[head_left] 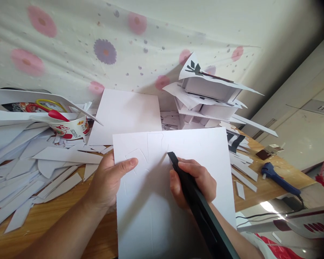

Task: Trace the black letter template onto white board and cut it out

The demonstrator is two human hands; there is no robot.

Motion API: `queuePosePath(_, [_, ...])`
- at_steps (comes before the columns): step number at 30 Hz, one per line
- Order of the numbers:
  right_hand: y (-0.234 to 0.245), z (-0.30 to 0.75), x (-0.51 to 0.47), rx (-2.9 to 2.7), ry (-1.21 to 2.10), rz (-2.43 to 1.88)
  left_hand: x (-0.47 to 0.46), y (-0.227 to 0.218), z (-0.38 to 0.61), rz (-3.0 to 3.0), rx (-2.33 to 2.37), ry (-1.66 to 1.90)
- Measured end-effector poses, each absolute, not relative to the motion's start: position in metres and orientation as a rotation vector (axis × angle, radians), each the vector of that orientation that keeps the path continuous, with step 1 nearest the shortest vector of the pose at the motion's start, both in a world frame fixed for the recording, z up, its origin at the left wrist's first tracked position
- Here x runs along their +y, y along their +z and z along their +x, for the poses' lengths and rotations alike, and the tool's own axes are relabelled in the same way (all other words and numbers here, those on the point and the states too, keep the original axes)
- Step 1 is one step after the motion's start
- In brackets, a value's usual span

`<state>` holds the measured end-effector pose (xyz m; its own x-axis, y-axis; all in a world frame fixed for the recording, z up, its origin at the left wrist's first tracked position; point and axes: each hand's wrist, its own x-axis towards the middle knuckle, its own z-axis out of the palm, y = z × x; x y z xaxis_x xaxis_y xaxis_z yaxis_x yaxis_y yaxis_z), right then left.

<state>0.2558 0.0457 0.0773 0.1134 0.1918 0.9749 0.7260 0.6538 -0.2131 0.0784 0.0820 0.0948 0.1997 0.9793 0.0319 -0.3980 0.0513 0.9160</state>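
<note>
A large white foam board (178,201) lies in front of me on the wooden table (261,187), with faint cut lines across its upper part. My left hand (110,178) grips its left edge, thumb laid on top beside a cut shape. My right hand (193,181) is closed around a long black utility knife (197,205), whose tip rests on the board near its upper middle.
Several white offcut strips (40,172) cover the table's left side. A paper cup (71,127) stands behind them. A second white sheet (126,113) leans at the back. A stacked white paper model (210,97) stands back right. A blue glue gun (278,176) lies at right.
</note>
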Motion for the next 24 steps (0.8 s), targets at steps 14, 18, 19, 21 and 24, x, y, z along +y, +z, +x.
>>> queuePosePath(14, [0.066, 0.248, 0.039, -1.417, -0.419, -0.761, 0.080, 0.093, 0.078, 0.950, 0.774, 1.235])
queuePosePath(18, [0.064, 0.243, 0.036, -1.397, -0.441, -0.794, 0.081, 0.093, 0.079, 0.936, 0.790, 1.247])
queuePosePath(19, [0.064, 0.242, 0.035, -1.390, -0.450, -0.802, 0.081, 0.093, 0.080, 0.933, 0.791, 1.251])
queuePosePath(21, [0.063, 0.241, 0.034, -1.387, -0.459, -0.814, 0.081, 0.093, 0.080, 0.931, 0.791, 1.256])
queuePosePath(24, [0.062, 0.241, 0.034, -1.379, -0.472, -0.816, 0.081, 0.094, 0.080, 0.925, 0.791, 1.253])
